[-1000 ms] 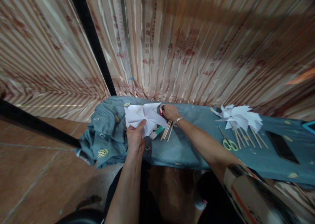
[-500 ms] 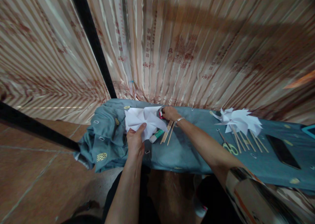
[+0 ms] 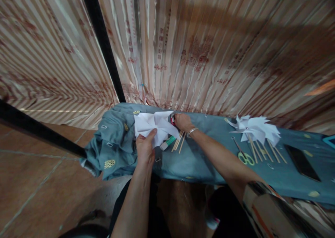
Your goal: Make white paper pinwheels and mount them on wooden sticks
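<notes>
In the head view, the grip of your left hand (image 3: 145, 148) is clamped, thumb uppermost, on a white paper pinwheel (image 3: 158, 123) at the left part of the cloth-covered table (image 3: 193, 164). Your right hand (image 3: 183, 122) is at a small red object (image 3: 172, 120) just beside it; whether that grip is closed cannot be told. Near both lie wooden sticks (image 3: 178, 142) and a green-and-white tube (image 3: 169, 142).

Your left hand (image 3: 145, 148) and right hand (image 3: 183, 121) make two, one white pinwheel (image 3: 156, 121)
You also have one green-and-white tube (image 3: 168, 143), one pair of scissors (image 3: 243, 154), one phone (image 3: 302, 162), two black poles (image 3: 104, 44); stacked pinwheels (image 3: 259, 128) and wooden sticks (image 3: 178, 142) overlap too much to count
</notes>
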Motion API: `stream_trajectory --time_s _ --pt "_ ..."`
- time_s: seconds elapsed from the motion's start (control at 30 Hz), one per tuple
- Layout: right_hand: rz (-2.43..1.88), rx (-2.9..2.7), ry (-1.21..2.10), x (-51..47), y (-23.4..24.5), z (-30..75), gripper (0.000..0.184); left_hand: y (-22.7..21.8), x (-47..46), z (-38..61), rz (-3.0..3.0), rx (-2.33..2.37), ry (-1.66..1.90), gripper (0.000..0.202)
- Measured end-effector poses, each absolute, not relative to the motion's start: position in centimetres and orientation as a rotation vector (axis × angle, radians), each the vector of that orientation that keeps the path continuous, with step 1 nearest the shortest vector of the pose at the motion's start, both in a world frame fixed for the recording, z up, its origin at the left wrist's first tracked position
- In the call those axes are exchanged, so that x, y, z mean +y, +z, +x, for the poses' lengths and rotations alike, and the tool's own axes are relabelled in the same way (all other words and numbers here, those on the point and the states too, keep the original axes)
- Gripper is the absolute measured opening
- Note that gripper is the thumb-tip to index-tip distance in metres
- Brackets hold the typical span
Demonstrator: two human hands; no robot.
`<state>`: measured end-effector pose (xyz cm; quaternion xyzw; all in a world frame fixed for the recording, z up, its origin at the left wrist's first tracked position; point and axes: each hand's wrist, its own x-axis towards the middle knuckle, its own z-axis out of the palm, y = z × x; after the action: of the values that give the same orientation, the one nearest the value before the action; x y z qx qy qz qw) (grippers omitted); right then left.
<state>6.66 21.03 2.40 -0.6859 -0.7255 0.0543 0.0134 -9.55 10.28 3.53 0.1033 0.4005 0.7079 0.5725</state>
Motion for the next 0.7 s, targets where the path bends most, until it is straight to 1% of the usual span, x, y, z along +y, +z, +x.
stream_trajectory --time_s 0.17,0.37,0.57,0.7 --pt "-2.038 -2.078 0.252 20.0 2.5 8.0 0.026 3.4 10.4 -9.3 0.275 0.936 1.681 0.047" --pt "-1.897 -1.835 0.533 14.6 1.0 13.0 0.039 3.4 10.4 -8.5 0.325 0.908 1.683 0.043" --pt "-1.903 -1.712 0.641 6.9 -1.0 20.0 0.031 3.1 10.1 -5.9 0.429 0.873 1.609 0.044" --pt "-1.996 -1.742 0.535 4.1 -1.2 21.8 0.024 2.8 9.8 -3.8 0.526 0.877 1.543 0.038"
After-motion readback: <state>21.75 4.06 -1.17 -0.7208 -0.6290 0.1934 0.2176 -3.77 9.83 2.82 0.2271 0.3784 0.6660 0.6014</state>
